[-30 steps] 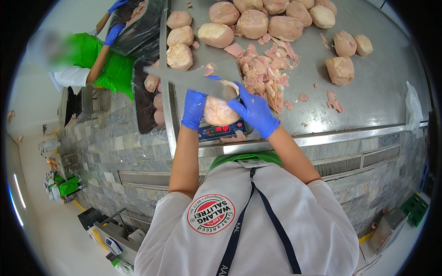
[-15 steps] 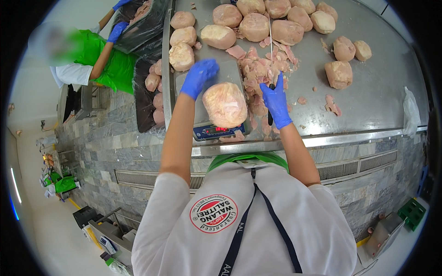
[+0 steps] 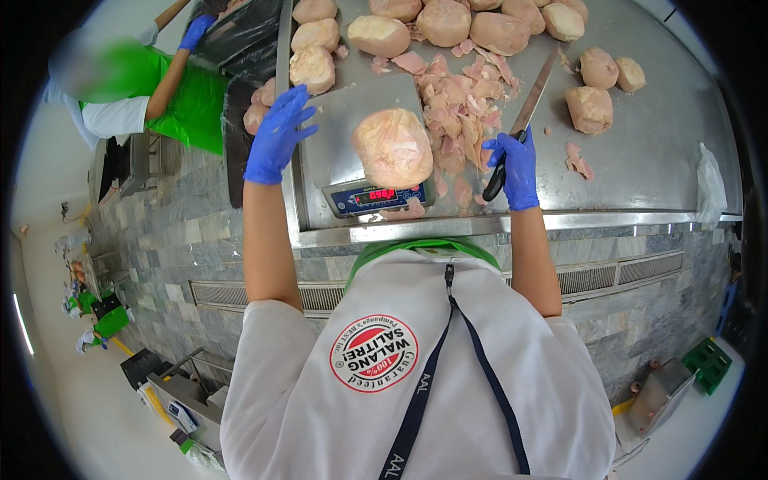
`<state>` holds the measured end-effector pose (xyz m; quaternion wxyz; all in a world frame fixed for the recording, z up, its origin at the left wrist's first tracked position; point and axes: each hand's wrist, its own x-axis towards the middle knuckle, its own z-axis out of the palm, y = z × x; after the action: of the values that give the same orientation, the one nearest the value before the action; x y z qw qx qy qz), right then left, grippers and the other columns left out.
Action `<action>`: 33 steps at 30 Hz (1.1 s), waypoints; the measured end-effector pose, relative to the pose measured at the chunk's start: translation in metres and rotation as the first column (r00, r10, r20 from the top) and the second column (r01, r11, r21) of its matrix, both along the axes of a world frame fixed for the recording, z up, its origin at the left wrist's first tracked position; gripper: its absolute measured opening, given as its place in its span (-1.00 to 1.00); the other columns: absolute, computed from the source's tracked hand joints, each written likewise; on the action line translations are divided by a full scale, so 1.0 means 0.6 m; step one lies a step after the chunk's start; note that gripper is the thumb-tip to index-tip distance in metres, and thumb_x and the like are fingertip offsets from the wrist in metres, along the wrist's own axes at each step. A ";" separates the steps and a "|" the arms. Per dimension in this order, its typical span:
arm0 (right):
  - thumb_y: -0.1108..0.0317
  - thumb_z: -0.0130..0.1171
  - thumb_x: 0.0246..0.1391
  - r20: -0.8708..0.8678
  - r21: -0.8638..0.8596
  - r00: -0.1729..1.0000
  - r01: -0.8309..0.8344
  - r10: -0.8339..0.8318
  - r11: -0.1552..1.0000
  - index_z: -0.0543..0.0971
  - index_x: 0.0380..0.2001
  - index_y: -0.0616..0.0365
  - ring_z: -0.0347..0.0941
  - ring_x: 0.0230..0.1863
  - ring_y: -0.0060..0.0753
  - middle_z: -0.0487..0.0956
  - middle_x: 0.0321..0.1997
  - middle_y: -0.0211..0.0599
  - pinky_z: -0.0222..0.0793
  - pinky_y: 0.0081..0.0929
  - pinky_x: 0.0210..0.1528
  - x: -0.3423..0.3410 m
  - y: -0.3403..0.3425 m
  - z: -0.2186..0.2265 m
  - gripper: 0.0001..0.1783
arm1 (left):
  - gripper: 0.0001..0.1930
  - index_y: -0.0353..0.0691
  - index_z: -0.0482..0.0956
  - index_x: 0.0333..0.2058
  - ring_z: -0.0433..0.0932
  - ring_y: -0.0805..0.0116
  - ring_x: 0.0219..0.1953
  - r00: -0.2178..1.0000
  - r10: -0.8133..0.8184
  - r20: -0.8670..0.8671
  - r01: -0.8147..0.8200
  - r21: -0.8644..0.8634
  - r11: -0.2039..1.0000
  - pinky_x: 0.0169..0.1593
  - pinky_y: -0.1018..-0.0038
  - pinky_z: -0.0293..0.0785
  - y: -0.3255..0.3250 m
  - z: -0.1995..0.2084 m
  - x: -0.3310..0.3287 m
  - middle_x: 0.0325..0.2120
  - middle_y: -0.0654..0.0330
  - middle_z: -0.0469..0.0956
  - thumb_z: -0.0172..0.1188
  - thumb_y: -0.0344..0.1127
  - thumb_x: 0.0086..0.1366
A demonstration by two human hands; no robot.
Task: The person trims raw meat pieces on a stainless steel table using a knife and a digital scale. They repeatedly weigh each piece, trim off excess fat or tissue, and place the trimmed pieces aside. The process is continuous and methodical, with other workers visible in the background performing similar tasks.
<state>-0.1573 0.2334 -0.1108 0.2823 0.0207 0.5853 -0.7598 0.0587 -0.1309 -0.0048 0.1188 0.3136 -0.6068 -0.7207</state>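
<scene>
A pale pink lump of raw meat (image 3: pixel 393 147) lies on the steel platform of a digital scale (image 3: pixel 360 120) at the table's near edge. My left hand (image 3: pixel 276 136), in a blue glove, hovers empty with fingers spread at the scale's left side. My right hand (image 3: pixel 513 168), also blue-gloved, grips the black handle of a long knife (image 3: pixel 530 100) whose blade points away over the table. A heap of pink meat trimmings (image 3: pixel 456 112) lies between the scale and the knife.
Several rounded meat lumps (image 3: pixel 448 24) line the back of the steel table (image 3: pixel 640 160), more sit at the right (image 3: pixel 590 108). A dark tray (image 3: pixel 240 128) with meat stands left of the scale. Another person in green (image 3: pixel 152 88) works at far left.
Both hands let go of the meat lump on the scale. My left hand drew off to the left and my right hand moved right, now holding the knife by its handle.
</scene>
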 end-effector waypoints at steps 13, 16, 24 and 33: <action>0.50 0.18 0.14 -0.432 0.516 0.772 -0.213 0.466 0.830 -0.03 0.52 -0.04 0.51 -0.32 -0.52 0.54 -0.30 -0.32 0.50 -0.50 -0.35 0.073 -0.173 0.087 -0.05 | -0.04 -0.28 0.09 0.38 0.41 0.10 0.25 0.995 -0.065 0.075 0.075 -0.133 0.988 0.29 0.21 0.38 0.243 -0.041 -0.007 0.22 0.02 0.38 0.47 -0.11 0.14; 0.52 0.12 0.13 -0.374 0.302 0.831 -0.311 0.412 0.901 -0.03 0.52 0.00 0.46 -0.33 -0.57 0.50 -0.25 -0.38 0.48 -0.54 -0.31 0.072 -0.179 0.110 -0.07 | 0.09 -0.30 0.08 0.36 0.34 0.06 0.29 0.999 -0.004 -0.035 -0.018 -0.598 0.801 0.33 0.22 0.31 0.244 -0.054 -0.014 0.24 -0.04 0.34 0.59 -0.21 -0.07; 0.59 0.04 0.13 -0.518 0.142 0.756 -0.387 0.401 0.911 -0.20 0.55 0.00 0.62 -0.02 -0.47 0.66 0.04 -0.10 0.50 -0.47 -0.06 0.092 -0.182 0.125 0.00 | 0.05 -0.16 0.01 0.43 -0.02 -0.05 0.46 0.937 -0.262 0.230 0.277 -0.948 0.159 0.47 0.02 -0.11 0.173 -0.075 0.029 0.36 -0.03 0.16 0.45 -0.39 -0.01; 0.19 0.23 0.23 -0.662 0.614 0.386 -0.213 0.643 0.760 -0.05 0.52 -0.13 0.64 -0.25 -0.02 0.66 -0.26 -0.01 0.52 -0.25 -0.18 0.083 -0.111 0.160 -0.07 | 0.22 -0.27 -0.07 0.43 0.12 0.08 0.40 0.945 -0.122 -0.302 -0.002 -0.380 0.925 0.46 0.18 0.04 0.167 -0.104 0.016 0.37 -0.01 0.08 0.61 -0.13 -0.06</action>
<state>-0.1076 0.1670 -0.0147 0.1404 -0.4459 0.7804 -0.4153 0.0684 -0.0305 -0.0669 0.2510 0.1449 -0.7152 -0.6360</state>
